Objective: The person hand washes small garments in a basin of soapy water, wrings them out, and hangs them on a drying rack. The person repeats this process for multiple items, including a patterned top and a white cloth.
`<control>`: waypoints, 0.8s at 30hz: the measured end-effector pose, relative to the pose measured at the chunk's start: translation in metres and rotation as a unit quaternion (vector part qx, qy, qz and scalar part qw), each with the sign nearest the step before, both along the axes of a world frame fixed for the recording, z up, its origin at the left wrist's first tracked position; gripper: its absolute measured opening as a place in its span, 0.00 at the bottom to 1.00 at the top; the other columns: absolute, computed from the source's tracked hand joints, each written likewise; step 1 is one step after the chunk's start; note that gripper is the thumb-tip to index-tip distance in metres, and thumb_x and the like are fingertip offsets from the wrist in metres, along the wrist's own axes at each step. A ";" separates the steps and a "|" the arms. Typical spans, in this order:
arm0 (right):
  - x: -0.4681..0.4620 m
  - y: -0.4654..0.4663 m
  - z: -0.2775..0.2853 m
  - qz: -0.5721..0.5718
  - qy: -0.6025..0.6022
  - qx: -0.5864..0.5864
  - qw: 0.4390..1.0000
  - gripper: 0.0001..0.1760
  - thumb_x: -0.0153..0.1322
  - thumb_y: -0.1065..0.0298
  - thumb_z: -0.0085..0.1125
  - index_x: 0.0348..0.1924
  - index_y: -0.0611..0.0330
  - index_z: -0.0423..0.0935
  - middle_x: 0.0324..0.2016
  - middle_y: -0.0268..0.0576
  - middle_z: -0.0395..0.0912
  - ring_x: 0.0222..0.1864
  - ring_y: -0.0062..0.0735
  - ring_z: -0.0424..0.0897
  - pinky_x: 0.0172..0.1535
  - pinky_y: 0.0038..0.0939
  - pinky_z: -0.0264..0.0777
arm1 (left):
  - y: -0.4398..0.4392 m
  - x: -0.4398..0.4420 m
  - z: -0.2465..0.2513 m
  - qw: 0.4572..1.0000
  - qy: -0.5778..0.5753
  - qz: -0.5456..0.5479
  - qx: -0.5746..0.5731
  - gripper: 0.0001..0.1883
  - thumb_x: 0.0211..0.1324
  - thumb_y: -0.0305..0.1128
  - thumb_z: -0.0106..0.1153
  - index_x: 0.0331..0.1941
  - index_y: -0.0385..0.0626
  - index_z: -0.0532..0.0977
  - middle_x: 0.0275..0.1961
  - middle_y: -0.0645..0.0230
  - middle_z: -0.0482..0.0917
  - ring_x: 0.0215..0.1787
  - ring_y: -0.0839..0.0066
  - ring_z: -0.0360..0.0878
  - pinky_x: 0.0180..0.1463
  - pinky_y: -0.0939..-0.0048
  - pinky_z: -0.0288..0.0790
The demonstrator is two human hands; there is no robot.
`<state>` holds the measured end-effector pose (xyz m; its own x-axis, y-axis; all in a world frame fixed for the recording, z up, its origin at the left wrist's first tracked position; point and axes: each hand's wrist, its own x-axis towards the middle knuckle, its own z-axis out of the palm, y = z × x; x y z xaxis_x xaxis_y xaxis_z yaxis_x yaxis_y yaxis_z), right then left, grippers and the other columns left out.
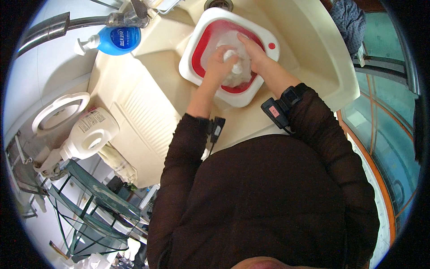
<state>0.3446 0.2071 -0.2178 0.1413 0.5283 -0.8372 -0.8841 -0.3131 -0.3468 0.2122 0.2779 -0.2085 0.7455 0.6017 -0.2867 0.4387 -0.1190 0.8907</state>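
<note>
A white and red plastic basin (pixel 235 99) sits in a cream laundry sink, with cloudy, sudsy water inside. In it, my left hand (pixel 216 64) is closed around a bunched, lathered white cloth (pixel 237 67). Part of that cloth spreads pale beneath the water's surface towards the basin's near side. My right hand (pixel 254 53) is on the right of the bundle, inside the basin, its thumb side turned up. Suds and the hand itself hide most of its fingers, so its grip on the cloth does not show.
The sink (pixel 322 60) has a ribbed washboard (pixel 144 107) moulded on its left. A drain (pixel 218 4) lies beyond the basin. A blue pump bottle (pixel 119 41) is by the faucet (pixel 127 19). A white detergent jug (pixel 97 129) and a dark cloth (pixel 347 27) are at the sides.
</note>
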 end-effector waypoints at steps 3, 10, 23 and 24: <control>0.000 -0.001 -0.018 -0.013 -0.017 0.036 0.999 0.29 0.71 0.48 0.56 0.59 0.57 0.71 0.52 0.44 0.75 0.52 0.38 0.76 0.54 0.42 0.71 | -0.029 0.012 0.046 0.998 -0.037 0.009 0.042 0.16 0.49 0.38 0.64 0.42 0.45 0.79 0.42 0.52 0.83 0.44 0.54 0.82 0.47 0.61 0.74; -0.020 -0.001 -0.003 -0.027 -0.018 0.113 0.993 0.22 0.70 0.52 0.57 0.50 0.60 0.78 0.42 0.45 0.81 0.44 0.35 0.80 0.49 0.37 0.74 | -0.025 0.024 0.063 0.949 -0.035 -0.007 0.314 0.09 0.54 0.39 0.60 0.33 0.47 0.79 0.32 0.55 0.82 0.33 0.53 0.81 0.38 0.56 0.74; -0.001 0.003 0.006 0.064 -0.211 -0.004 0.975 0.45 0.67 0.47 0.61 0.69 0.65 0.56 0.67 0.53 0.59 0.67 0.41 0.61 0.66 0.39 0.58 | 0.002 -0.008 -0.039 0.875 0.253 -0.086 0.404 0.22 0.62 0.45 0.53 0.54 0.43 0.73 0.53 0.47 0.75 0.53 0.50 0.75 0.52 0.51 0.70; -0.001 0.003 0.002 0.085 -0.210 -0.018 0.974 0.47 0.68 0.46 0.60 0.71 0.64 0.53 0.70 0.53 0.54 0.70 0.42 0.58 0.68 0.40 0.55 | 0.004 -0.012 -0.044 0.899 0.249 -0.123 0.340 0.23 0.61 0.44 0.54 0.55 0.41 0.72 0.52 0.46 0.75 0.53 0.50 0.75 0.55 0.51 0.69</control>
